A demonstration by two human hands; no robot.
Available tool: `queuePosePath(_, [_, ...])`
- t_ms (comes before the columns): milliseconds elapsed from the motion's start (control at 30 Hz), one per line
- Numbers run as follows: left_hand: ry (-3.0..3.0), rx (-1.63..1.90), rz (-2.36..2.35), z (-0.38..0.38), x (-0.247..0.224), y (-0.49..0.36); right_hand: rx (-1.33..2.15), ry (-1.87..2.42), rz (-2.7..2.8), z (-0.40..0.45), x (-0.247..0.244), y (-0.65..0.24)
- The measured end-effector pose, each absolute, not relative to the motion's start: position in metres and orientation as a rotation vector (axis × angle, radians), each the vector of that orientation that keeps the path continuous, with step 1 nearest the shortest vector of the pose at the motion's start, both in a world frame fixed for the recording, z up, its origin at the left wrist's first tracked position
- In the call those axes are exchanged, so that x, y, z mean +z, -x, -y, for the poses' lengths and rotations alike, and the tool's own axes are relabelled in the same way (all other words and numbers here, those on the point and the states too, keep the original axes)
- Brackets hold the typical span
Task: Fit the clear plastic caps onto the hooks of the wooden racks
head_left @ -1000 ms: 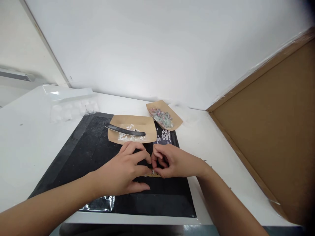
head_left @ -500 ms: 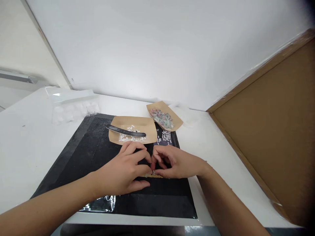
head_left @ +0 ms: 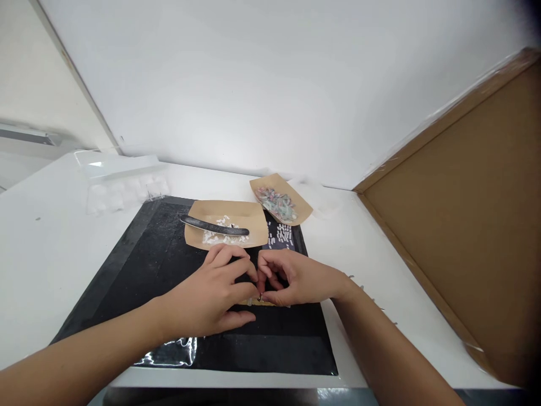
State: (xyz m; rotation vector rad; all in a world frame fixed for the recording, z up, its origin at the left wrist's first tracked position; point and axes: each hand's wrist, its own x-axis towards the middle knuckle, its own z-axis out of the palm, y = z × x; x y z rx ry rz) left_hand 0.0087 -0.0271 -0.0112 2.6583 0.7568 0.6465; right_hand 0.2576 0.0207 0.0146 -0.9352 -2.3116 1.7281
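My right hand (head_left: pixel 298 277) is closed, thumb and forefinger pinching a tiny shiny piece (head_left: pixel 260 297) with a reddish spot, too small to name. Directly beside it, my left hand (head_left: pixel 220 292) has its fingers spread and bent, with the forefinger tip close to the piece and the thumb lying apart on the black mat (head_left: pixel 270 344). Beneath both hands' fingertips runs a narrow yellowish strip (head_left: pixel 276 304) with small pale bits on it, partly covered by the fingers.
Beyond the hands, a cardboard tray (head_left: pixel 253 211) holds small white pieces and a curved black nail file (head_left: pixel 215 226). Behind it another cardboard tray (head_left: pixel 300 207) contains mixed coloured pieces. Small white labels (head_left: pixel 284 232) lie beside them. A clear plastic box (head_left: pixel 122 189) stands back left; a cardboard panel (head_left: pixel 465 214) rises at right.
The whole view has shifted slightly. The right hand sits a little further left, and the piece at its fingertips is tilted differently. The left hand keeps nearly the same pose.
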Motion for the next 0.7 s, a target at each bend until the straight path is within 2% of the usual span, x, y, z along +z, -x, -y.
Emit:
queuePosePath(233, [-2.671,0.667,-0.739,0.027,-0.013,-0.009,1.767,0.939,2.21,-0.022,0.011,-0.262])
queuePosePath(700, [-2.759,0.641,-0.66,0.03,-0.01,-0.012,1.549,1.04,2.172,-0.022,0.022,-0.273])
